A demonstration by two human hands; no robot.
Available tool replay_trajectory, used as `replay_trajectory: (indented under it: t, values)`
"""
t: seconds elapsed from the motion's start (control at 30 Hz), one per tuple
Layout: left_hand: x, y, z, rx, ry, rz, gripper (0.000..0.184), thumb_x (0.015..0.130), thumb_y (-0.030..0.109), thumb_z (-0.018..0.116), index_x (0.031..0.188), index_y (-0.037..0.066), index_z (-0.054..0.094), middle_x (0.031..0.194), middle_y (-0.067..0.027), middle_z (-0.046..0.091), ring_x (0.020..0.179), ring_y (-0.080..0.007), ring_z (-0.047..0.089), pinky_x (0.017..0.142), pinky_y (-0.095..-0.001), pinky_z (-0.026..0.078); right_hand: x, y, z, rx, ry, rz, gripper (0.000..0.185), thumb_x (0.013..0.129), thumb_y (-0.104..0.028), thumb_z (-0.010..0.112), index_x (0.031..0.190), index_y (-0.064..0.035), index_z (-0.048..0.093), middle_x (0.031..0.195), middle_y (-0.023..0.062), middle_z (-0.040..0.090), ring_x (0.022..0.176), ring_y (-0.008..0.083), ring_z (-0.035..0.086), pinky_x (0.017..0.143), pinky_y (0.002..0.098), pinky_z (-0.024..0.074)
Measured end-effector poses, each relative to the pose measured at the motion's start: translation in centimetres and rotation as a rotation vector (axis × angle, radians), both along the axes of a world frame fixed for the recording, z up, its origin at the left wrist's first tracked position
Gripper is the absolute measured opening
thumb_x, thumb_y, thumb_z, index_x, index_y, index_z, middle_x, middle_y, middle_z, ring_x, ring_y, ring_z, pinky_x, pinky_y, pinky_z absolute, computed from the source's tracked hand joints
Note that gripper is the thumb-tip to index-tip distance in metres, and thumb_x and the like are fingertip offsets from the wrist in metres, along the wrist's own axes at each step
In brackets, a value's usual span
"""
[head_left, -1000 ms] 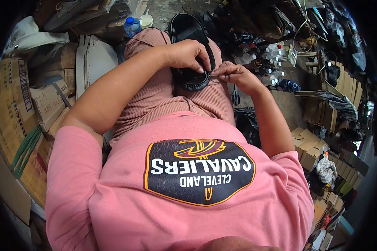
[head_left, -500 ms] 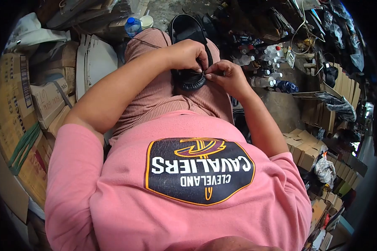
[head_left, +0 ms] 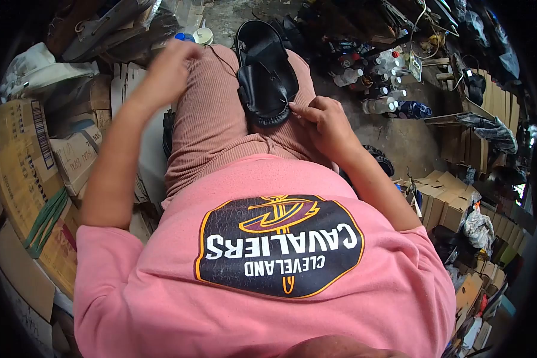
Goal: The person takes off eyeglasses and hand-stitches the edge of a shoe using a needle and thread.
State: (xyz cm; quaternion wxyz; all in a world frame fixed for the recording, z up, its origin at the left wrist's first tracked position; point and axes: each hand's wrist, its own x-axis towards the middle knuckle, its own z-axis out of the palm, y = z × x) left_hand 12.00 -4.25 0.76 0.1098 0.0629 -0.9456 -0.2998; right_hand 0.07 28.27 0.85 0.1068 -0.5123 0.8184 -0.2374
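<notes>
A black slipper (head_left: 267,86) lies on my thighs, its gathered, stitched toe end pointing toward my belly. My right hand (head_left: 323,121) is closed at the near right edge of the toe, thumb and fingertips pinched on the rim. Whether a thread or needle is also in that pinch is too small to tell. My left hand (head_left: 174,67) is raised over my left knee, apart from the slipper. Motion smears its fingers, so what they hold is not clear. A thin dark cord (head_left: 222,58) curves over the left trouser leg toward the slipper.
Beyond my left knee stand a white tub (head_left: 203,36) and a blue-capped bottle (head_left: 184,37). Cardboard boxes (head_left: 18,173) are stacked at the left. Several plastic bottles (head_left: 379,105) stand on the floor at the right, with more cartons (head_left: 444,194) nearer me.
My left hand has left the slipper's toe and swung out to the left, above the knee. My right hand stays at the toe edge. More of the slipper now shows.
</notes>
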Motion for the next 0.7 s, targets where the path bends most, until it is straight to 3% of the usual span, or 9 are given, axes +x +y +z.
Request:
replay_trajectory:
  t: [0.13,0.17,0.23,0.27,0.4,0.5,0.57,0.6,0.7]
  values:
    - [0.7,9.1,2.0,0.403,-0.138,-0.143,0.027,0.075,-0.011,0.048,0.096,0.000,0.060,0.091,-0.0120,0.057,0.086,-0.0258,0.060,0.075,-0.0336,0.049,0.3,0.3,-0.3,-0.002,0.055,-0.020,0.032,0.078,-0.006,0.063,0.106,-0.0193,0.070,0.080,0.0059,0.057,0.087,0.0234,0.055,0.087,0.0399,0.0355]
    - [0.9,9.2,1.8,0.402,-0.138,-0.145,0.027,0.075,-0.011,0.048,0.096,0.000,0.060,0.091,-0.0120,0.057,0.086,-0.0258,0.060,0.075,-0.0336,0.049,0.1,0.4,-0.3,0.008,0.059,-0.017,0.032,0.078,-0.008,0.064,0.107,-0.0199,0.070,0.080,0.0040,0.057,0.086,0.0220,0.055,0.087,0.0389,0.0347]
    - [1.1,9.3,1.5,0.137,0.004,-0.229,0.025,0.076,-0.009,0.050,0.097,0.000,0.061,0.088,-0.0150,0.059,0.082,-0.0313,0.060,0.075,-0.0361,0.048,-0.1,0.6,-0.3,0.020,0.062,-0.014,0.032,0.079,-0.009,0.065,0.108,-0.0205,0.069,0.081,0.0021,0.057,0.086,0.0206,0.054,0.086,0.0379,0.0339]
    - [1.4,8.9,1.7,0.138,0.003,-0.229,0.025,0.076,-0.009,0.050,0.097,0.000,0.061,0.088,-0.0150,0.059,0.082,-0.0313,0.060,0.075,-0.0361,0.048,0.0,0.7,-0.3,0.018,0.063,-0.026,0.032,0.078,-0.008,0.064,0.106,-0.0213,0.070,0.081,0.0016,0.057,0.086,0.0206,0.054,0.087,0.0376,0.0337]
    - [4.1,0.4,3.8,-0.287,-0.059,0.032,0.019,0.077,-0.002,0.050,0.090,0.001,0.063,0.089,-0.0189,0.060,0.087,-0.0357,0.059,0.075,-0.0409,0.048,-0.3,1.2,-0.2,0.014,0.024,-0.057,0.034,0.076,-0.005,0.063,0.104,-0.0220,0.071,0.083,0.0014,0.057,0.088,0.0203,0.054,0.088,0.0373,0.0332]
    - [3.5,-0.2,6.7,-0.144,-0.131,0.223,0.013,0.083,0.000,0.048,0.089,-0.001,0.060,0.085,-0.0129,0.060,0.076,-0.0276,0.058,0.070,-0.0350,0.048,-0.5,1.1,0.3,0.012,-0.036,-0.039,0.036,0.075,-0.003,0.063,0.104,-0.0216,0.071,0.082,0.0020,0.057,0.088,0.0208,0.054,0.088,0.0372,0.0332]
    - [2.3,1.7,7.2,0.779,-0.011,0.256,0.009,0.087,0.003,0.052,0.092,0.002,0.059,0.087,-0.0031,0.057,0.082,-0.0136,0.055,0.075,-0.0255,0.045,-0.4,0.8,0.1,0.009,-0.033,-0.037,0.036,0.076,-0.002,0.062,0.105,-0.0214,0.071,0.082,0.0024,0.057,0.088,0.0213,0.054,0.089,0.0375,0.0334]
    - [1.9,2.7,6.5,0.768,-0.081,0.153,0.008,0.087,0.010,0.056,0.093,0.005,0.060,0.090,0.0016,0.054,0.084,-0.0122,0.053,0.077,-0.0257,0.044,-0.3,0.6,0.1,0.009,-0.025,-0.037,0.036,0.076,-0.002,0.061,0.105,-0.0211,0.071,0.082,0.0027,0.057,0.088,0.0217,0.054,0.089,0.0378,0.0337]
    - [-0.1,9.0,2.1,0.381,-0.087,-0.103,0.012,0.083,0.012,0.062,0.092,0.003,0.060,0.091,-0.0044,0.056,0.080,-0.0177,0.054,0.074,-0.0311,0.045,0.0,0.4,0.1,0.001,0.012,-0.035,0.036,0.077,-0.002,0.061,0.106,-0.0208,0.070,0.082,0.0029,0.057,0.088,0.0225,0.054,0.089,0.0383,0.0340]
